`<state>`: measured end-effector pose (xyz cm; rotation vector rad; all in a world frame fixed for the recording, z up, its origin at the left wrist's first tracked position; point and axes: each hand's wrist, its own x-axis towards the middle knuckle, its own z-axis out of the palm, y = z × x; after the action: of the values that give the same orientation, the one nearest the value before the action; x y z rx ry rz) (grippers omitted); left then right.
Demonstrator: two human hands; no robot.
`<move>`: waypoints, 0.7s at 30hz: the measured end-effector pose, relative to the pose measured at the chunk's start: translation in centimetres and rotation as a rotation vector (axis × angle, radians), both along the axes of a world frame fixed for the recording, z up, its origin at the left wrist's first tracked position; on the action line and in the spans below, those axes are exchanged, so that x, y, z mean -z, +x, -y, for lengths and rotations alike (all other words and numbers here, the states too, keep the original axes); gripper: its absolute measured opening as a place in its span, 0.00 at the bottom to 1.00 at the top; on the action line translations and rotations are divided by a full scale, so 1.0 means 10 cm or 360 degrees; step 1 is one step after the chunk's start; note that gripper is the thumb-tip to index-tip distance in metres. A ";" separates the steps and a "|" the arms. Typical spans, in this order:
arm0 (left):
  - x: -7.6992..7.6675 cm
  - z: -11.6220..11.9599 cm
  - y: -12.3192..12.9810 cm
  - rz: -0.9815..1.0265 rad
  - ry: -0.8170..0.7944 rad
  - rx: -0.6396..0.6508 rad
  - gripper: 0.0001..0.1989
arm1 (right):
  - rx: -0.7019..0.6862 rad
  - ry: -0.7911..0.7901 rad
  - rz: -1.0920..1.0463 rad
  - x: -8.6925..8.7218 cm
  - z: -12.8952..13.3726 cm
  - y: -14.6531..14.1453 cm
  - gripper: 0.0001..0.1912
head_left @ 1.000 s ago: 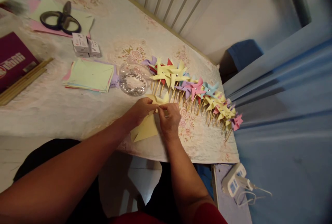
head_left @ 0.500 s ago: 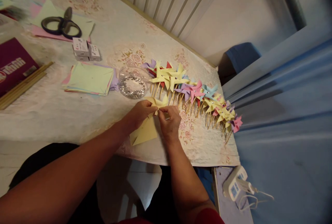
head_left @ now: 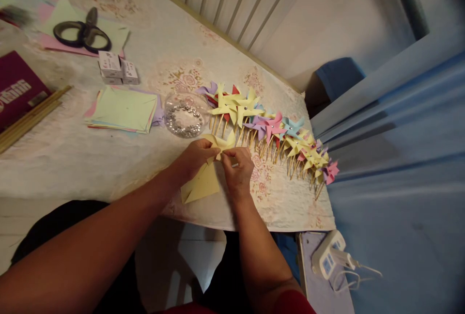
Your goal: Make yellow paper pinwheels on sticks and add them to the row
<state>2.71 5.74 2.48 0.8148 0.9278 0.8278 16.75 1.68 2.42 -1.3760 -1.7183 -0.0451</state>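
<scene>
Between my two hands is a yellow paper pinwheel (head_left: 228, 140) with curled blades. My left hand (head_left: 198, 157) pinches its centre from the left, and my right hand (head_left: 238, 167) pinches the same spot from the right. Whatever small piece may lie between the fingertips is hidden. Beneath them a flat yellow paper sheet (head_left: 201, 185) with a cut in it lies near the table's front edge. Just beyond my left hand sits a clear round dish (head_left: 185, 117) of silvery pins. A row of finished pinwheels on sticks (head_left: 272, 127) stretches off to the right.
Stacked coloured paper (head_left: 125, 108) lies left of the dish. Behind it are small white boxes (head_left: 118, 68) and black-handled scissors (head_left: 83, 35) on more paper. Wooden sticks (head_left: 32, 117) lie beside a purple box (head_left: 20, 91) at far left. A power strip (head_left: 329, 256) is at lower right.
The camera view has shifted very slightly. Both hands keep the same pinch on the yellow pinwheel, with barely any movement.
</scene>
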 end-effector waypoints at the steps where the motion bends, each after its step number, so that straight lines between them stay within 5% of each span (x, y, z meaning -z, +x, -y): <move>1: 0.01 0.00 0.00 0.0009 -0.0001 0.0001 0.10 | 0.0000 -0.0006 0.0002 0.00 0.00 0.00 0.09; 21: 0.04 -0.01 0.01 -0.0043 0.0036 0.0005 0.10 | 0.0029 -0.0062 0.0066 -0.02 0.02 0.00 0.09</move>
<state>2.83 5.80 2.08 0.8489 0.9422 0.8275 16.70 1.51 2.60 -1.4282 -1.7490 -0.0510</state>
